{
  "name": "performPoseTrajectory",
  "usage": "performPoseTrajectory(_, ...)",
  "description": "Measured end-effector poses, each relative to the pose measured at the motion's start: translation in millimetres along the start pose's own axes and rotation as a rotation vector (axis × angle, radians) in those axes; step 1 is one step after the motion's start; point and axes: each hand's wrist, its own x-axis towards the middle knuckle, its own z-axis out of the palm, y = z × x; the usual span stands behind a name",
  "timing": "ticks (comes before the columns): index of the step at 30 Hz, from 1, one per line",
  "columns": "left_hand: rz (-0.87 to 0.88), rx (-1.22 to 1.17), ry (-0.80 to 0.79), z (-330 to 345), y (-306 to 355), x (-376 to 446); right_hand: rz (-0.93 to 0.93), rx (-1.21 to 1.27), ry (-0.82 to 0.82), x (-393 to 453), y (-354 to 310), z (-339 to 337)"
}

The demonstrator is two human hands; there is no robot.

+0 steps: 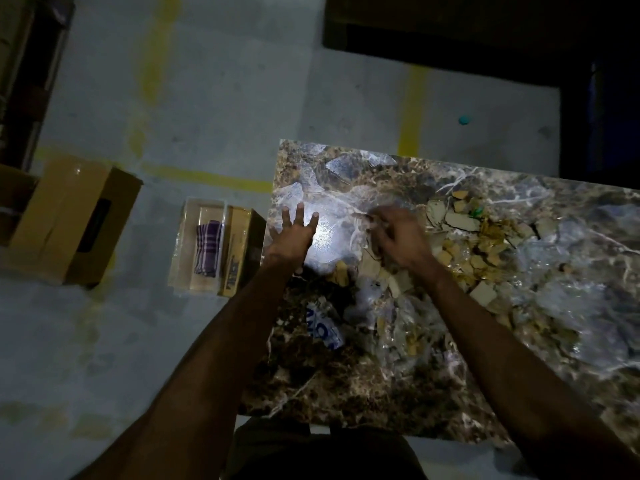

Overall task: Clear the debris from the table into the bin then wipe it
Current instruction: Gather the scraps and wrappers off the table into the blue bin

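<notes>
Debris (460,237), cardboard scraps and clear plastic wrap, lies scattered over the middle of the marble-patterned table (346,393); the left hand (294,233) has its fingers spread straight near the table's left edge, while the right hand (398,237) is blurred over the scraps, so I cannot tell its grip; sweeping everything leftward in one gathered heap would probably work best; a clear bin (204,244) holding a checked cloth (207,245) sits on the grey, yellow-lined floor (207,98) just beside that edge.
</notes>
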Motion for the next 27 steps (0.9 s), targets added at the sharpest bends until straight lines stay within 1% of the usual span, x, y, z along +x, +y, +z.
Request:
performPoseTrajectory(2,0.003,-0.013,0.005,0.1,-0.7,0.4,0.105,-0.079,0.135,14.0,31.3,-24.5)
performPoseTrajectory(3,0.005,-0.016,0.011,0.6,-1.5,0.4,0.152,-0.15,0.154,19.7,49.1,-32.5)
performPoseTrajectory(5,0.01,-0.017,0.018,0.9,-2.8,-1.2,0.221,-0.26,0.095,22.6,76.9,-37.9)
performPoseTrajectory(6,0.014,-0.012,0.024,0.8,-3.2,-2.2,0.242,-0.271,0.054,19.7,84.1,-35.3)
performPoseTrajectory(8,0.024,-0.001,0.027,0.3,-3.6,-2.2,0.258,-0.268,0.03,8.4,84.5,-24.2)
performPoseTrajectory(12,0.029,0.012,0.041,2.0,-4.6,2.4,0.266,-0.148,0.094,-17.0,57.5,-3.3)
performPoseTrajectory(15,0.03,0.028,0.051,2.6,-3.4,4.5,0.234,-0.113,0.118,-36.9,32.6,0.4)
performPoseTrajectory(17,0.021,0.066,0.049,2.1,-2.6,4.4,0.219,-0.205,0.126,-43.3,9.1,8.9)
performPoseTrajectory(18,0.016,0.071,0.048,1.9,-1.8,3.6,0.193,-0.268,0.102,-46.1,-5.8,18.0)
performPoseTrajectory(20,0.017,0.081,0.059,1.1,-1.0,2.0,0.042,-0.363,-0.02,-53.4,-33.6,45.5)
performPoseTrajectory(22,0.026,0.099,0.061,1.6,-1.2,-0.1,-0.186,-0.4,-0.158,-65.8,-50.1,74.3)
performPoseTrajectory(23,0.025,0.108,0.076,3.2,-1.7,-1.1,-0.271,-0.417,-0.2,-72.4,-51.5,84.1)
performPoseTrajectory(24,0.02,0.114,0.104,5.9,-1.9,-2.8,-0.304,-0.436,-0.223,-77.4,-49.0,89.3)
performPoseTrajectory(25,0.013,0.118,0.134,10.3,-2.1,-4.2,-0.286,-0.448,-0.233,-80.5,-44.6,88.6)
performPoseTrajectory(27,0.002,0.128,0.225,21.4,-1.1,-9.8,-0.156,-0.46,-0.228,-81.5,-34.7,78.1)
